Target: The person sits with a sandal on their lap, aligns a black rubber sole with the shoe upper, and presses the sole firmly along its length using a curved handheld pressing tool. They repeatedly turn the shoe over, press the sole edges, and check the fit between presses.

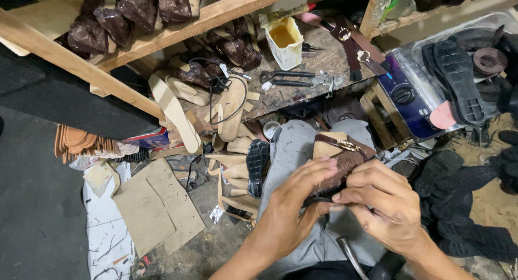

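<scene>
Open room lies at nine o'clock, over the flat brown cardboard sheets [156, 204] on the floor. At twelve o'clock the cluttered wooden table [324, 48] with the white glue-filled plastic container [285, 41] blocks passage. At three o'clock, heaped black rubber soles [458, 199] crowd in.

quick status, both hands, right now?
Left hand: closed on the brown sandal, fingers across its strap.
Right hand: closed on the same sandal, pinching its near end.

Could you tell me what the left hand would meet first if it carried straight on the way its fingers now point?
Probably the brown sandal: the left hand already rests against it.
</scene>
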{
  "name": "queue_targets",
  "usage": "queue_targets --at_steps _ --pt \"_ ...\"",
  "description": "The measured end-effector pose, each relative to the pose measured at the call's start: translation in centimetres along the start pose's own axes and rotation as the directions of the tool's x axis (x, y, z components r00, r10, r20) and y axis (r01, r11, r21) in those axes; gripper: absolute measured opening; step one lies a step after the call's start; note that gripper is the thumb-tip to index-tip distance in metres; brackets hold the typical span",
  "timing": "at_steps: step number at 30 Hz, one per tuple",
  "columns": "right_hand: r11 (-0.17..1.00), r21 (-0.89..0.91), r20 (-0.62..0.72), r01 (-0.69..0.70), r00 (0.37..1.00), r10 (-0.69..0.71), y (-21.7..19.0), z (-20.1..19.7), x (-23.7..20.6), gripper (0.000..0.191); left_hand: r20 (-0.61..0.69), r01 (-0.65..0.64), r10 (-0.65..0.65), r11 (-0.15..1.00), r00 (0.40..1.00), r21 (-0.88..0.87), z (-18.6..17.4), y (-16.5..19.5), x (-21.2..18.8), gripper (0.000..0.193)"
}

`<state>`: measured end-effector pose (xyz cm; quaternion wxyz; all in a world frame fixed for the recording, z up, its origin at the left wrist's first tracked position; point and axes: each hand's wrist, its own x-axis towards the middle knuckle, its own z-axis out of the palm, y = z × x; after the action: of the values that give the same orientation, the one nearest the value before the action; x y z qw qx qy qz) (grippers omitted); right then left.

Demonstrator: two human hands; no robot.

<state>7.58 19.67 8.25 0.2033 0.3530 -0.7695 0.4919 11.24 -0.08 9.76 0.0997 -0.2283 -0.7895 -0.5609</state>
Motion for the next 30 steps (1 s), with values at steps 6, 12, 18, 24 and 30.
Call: queue_targets --at_steps 6,12,18,24,30 --pt "0.993 0.036 -0.025 -0.110 0.994 0.111 0.4 -0.4 -0.8 0.022 -0.051 -0.124 0.123 0.992 0.991 -0.002 0.8 -0.6 0.2 0.034" --pt "0.983 -0.024 -0.110 -0.181 0.978 0.178 1.0 0.1 -0.8 0.034 -0.097 -0.076 0.076 0.997 0.992 0.003 1.1 -1.3 -0.1 0.024" --pt "0.981 -0.017 0.020 -0.193 0.981 0.193 2.7 0.6 -0.4 0.033 -0.113 0.091 -0.095 0.995 0.989 -0.038 -0.6 -1.1 -0.7 0.026" --pt "0.980 0.003 0.049 -0.199 0.979 0.199 3.2 1.5 -0.7 0.023 -0.214 0.096 -0.100 0.995 0.972 -0.025 -0.3 -1.9 -0.6 0.036" --pt "0.927 0.001 0.023 -0.376 0.926 0.376 3.6 2.6 0.2 0.037 -0.249 0.074 -0.102 0.990 0.963 -0.120 0.1 -5.3 -1.8 0.029"
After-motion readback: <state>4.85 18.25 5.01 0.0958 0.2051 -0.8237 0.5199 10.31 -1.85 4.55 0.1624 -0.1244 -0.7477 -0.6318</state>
